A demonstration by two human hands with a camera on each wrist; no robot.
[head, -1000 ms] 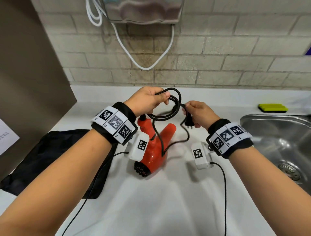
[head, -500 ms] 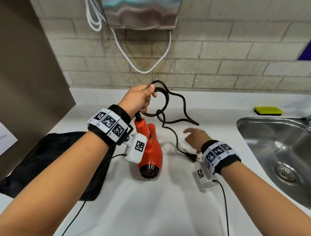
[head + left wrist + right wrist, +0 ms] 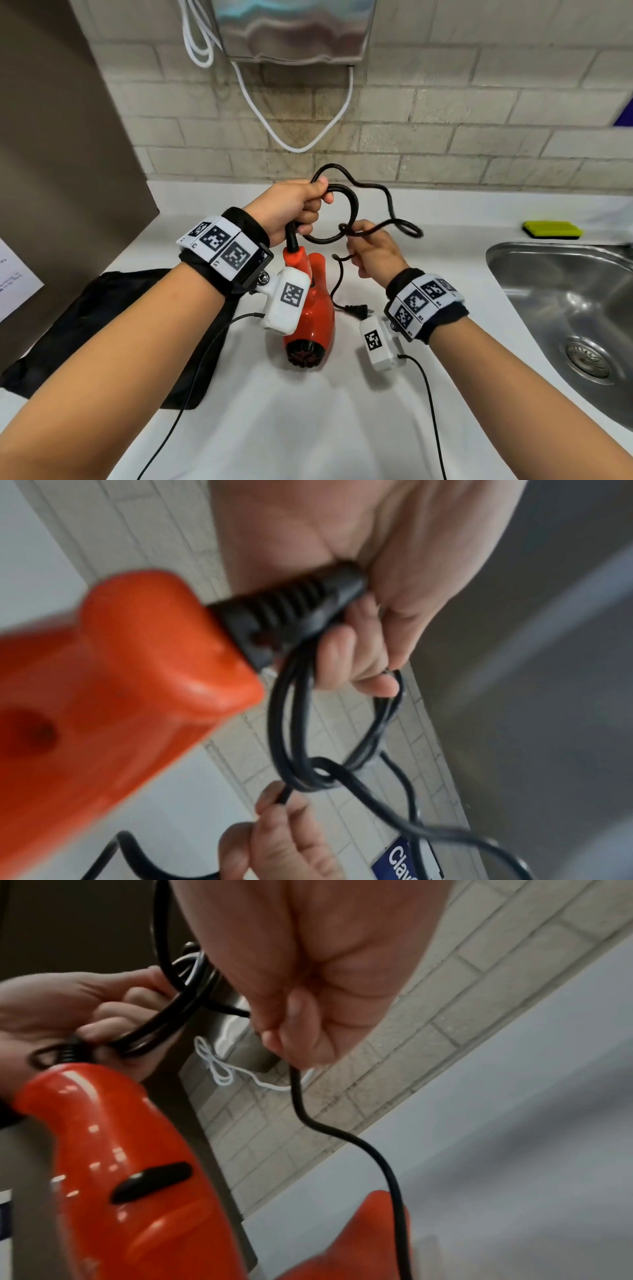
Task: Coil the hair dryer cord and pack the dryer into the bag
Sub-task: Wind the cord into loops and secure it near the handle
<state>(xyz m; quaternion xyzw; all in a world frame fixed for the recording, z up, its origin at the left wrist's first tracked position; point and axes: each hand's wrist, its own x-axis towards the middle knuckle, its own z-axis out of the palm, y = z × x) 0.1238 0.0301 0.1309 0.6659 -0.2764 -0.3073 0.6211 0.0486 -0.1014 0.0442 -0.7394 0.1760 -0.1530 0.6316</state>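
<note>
An orange hair dryer [image 3: 313, 318] hangs nozzle-down over the white counter [image 3: 308, 428], its black cord [image 3: 352, 209] looped above it. My left hand [image 3: 294, 209] grips the coiled loops together with the cord's ribbed boot [image 3: 291, 607] at the dryer's handle [image 3: 137, 669]. My right hand [image 3: 371, 250] pinches a free stretch of the cord [image 3: 301, 1096] just right of the coil. The plug [image 3: 356, 309] dangles beside the dryer. A black bag [image 3: 113, 329] lies flat on the counter at the left, partly hidden by my left arm.
A steel sink [image 3: 575, 308] is set into the counter at the right, with a yellow-green sponge [image 3: 552, 229] behind it. A metal wall unit [image 3: 294, 31] with a white cable [image 3: 294, 144] hangs on the brick wall. A brown panel [image 3: 61, 154] stands at the left.
My right hand let go of the plug, dropped toward the counter, then rose and took hold of the cord near the coil. The dryer swung upright under my left hand.
</note>
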